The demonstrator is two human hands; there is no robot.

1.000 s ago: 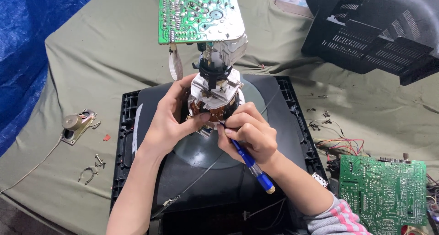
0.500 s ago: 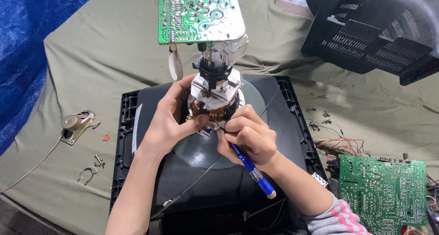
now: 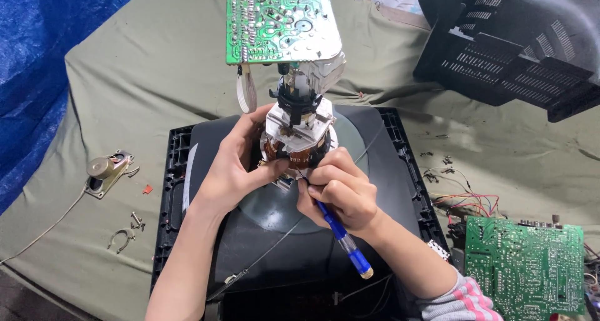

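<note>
Green cloth; left hand (image 3: 234, 165) cups coil yoke (image 3: 297, 136), right hand (image 3: 337, 193) grips screwdriver (image 3: 340, 236) beside it.

Green circuit board (image 3: 282, 24), blue screwdriver (image 3: 342, 240), olive cloth (image 3: 156, 83).

A picture tube (image 3: 375, 233) lies face down in its front frame (image 3: 172, 190) at the middle of a cloth (image 3: 156, 77). The yoke (image 3: 299, 136) stands on the tube's neck, with a circuit board (image 3: 281, 24) perched on top behind it. The left hand (image 3: 234, 168) rests against the yoke's left side; the right hand (image 3: 340, 193) sits just before the yoke, holding a screwdriver (image 3: 344, 246) whose handle points toward the person. Left of the frame lie a small speaker (image 3: 106, 171), screws (image 3: 135, 220) and a clip (image 3: 120, 238). At the right front lies a second circuit board (image 3: 525, 265), wires (image 3: 465, 199) just behind it. A back cover (image 3: 512, 52) sits at the far right.
</note>
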